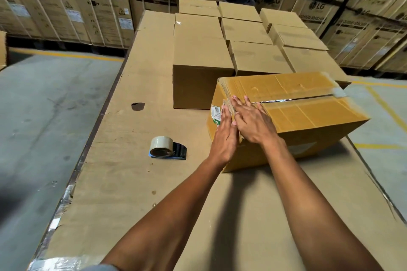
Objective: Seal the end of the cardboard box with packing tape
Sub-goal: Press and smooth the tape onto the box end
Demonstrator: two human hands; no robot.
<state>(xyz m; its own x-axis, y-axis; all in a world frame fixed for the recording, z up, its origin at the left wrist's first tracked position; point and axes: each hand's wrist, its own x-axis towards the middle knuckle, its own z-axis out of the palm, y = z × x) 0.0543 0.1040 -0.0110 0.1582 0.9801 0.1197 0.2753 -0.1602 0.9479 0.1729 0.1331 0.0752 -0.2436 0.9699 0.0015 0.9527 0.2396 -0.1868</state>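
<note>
A yellowish cardboard box point(308, 112) lies on the cardboard-covered work surface point(136, 182), its top flaps meeting along a seam with shiny tape. My left hand point(224, 136) lies flat against the box's near-left end, fingers straight, beside a barcode label point(216, 113). My right hand point(253, 119) presses flat on the top edge at that same corner, fingers spread over the tape. Neither hand holds anything. A roll of clear packing tape point(161, 146) on a dark dispenser lies on the surface, left of the box and apart from both hands.
Several plain brown boxes point(200, 55) stand in rows behind the yellowish one. Stacked washing-machine cartons point(66, 2) line the back wall. Concrete floor point(44, 105) with yellow lines lies left and right. A small hole point(138, 106) marks the surface.
</note>
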